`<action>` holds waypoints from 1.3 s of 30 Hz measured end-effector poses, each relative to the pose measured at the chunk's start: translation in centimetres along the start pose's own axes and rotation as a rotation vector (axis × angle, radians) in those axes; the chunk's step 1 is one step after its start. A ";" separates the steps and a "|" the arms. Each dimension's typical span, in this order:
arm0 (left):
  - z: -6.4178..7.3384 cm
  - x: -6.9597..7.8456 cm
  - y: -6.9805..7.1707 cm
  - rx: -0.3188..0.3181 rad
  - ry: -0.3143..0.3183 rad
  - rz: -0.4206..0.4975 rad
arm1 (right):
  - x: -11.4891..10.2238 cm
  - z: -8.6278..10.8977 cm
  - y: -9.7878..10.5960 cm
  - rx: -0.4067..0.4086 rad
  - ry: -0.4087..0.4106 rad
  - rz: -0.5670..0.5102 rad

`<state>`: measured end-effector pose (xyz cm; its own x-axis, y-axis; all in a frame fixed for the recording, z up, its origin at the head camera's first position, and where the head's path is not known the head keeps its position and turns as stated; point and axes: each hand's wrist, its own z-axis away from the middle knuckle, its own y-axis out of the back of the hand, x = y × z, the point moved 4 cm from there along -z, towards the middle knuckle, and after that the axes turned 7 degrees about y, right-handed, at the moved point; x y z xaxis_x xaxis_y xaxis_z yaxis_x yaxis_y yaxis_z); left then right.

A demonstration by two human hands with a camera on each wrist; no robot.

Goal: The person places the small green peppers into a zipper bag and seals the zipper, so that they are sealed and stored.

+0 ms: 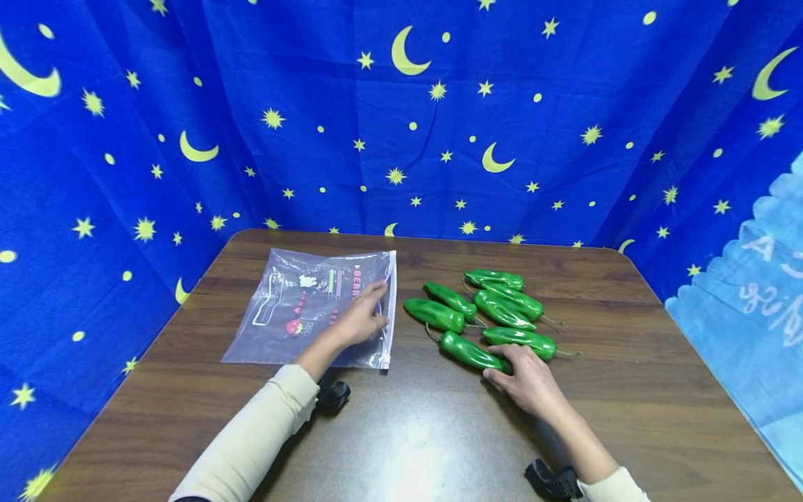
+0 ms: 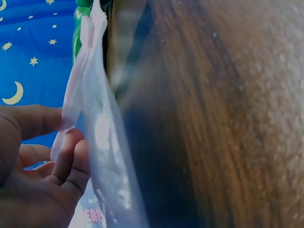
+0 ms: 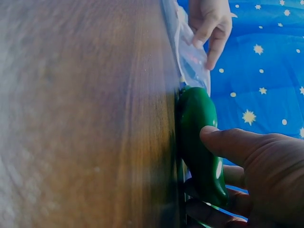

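A clear zip bag (image 1: 285, 279) with pink print lies flat on the left of the table, its zip edge facing right. My left hand (image 1: 360, 318) reaches over that edge; in the left wrist view its fingers pinch the pink zip strip (image 2: 73, 97), and the bag's mouth bulges slightly. On the right, my right hand (image 1: 533, 383) grips the near end of a glossy green chili pepper (image 1: 470, 351). The right wrist view has the thumb on top of this pepper (image 3: 197, 118) and the other fingers curled beneath, partly hidden.
Several more green peppers (image 1: 505, 310) lie in a loose group just beyond my right hand, some with thin curved stems. The brown wooden table (image 1: 627, 376) is bordered by a blue star-and-moon cloth (image 1: 339, 84). Each wrist wears a black camera mount (image 1: 334, 396).
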<state>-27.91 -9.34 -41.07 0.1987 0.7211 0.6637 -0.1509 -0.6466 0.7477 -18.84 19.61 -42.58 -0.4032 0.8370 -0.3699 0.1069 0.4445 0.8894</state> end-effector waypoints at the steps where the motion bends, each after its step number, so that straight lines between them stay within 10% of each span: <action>1: 0.0 0.0 0.0 0.000 0.002 0.021 | 0.0 0.0 0.0 0.001 0.001 0.000; 18: 0.2 -0.8 0.6 -0.052 0.011 0.334 | 0.3 0.4 0.1 0.004 0.015 0.007; 39: 0.4 -1.7 1.0 -0.035 0.032 0.459 | 0.6 0.4 0.0 0.002 0.014 0.000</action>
<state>-28.04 -11.29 -41.42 0.0737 0.3697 0.9262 -0.2492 -0.8925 0.3760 -18.73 20.20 -42.86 -0.4155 0.8327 -0.3659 0.1086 0.4448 0.8890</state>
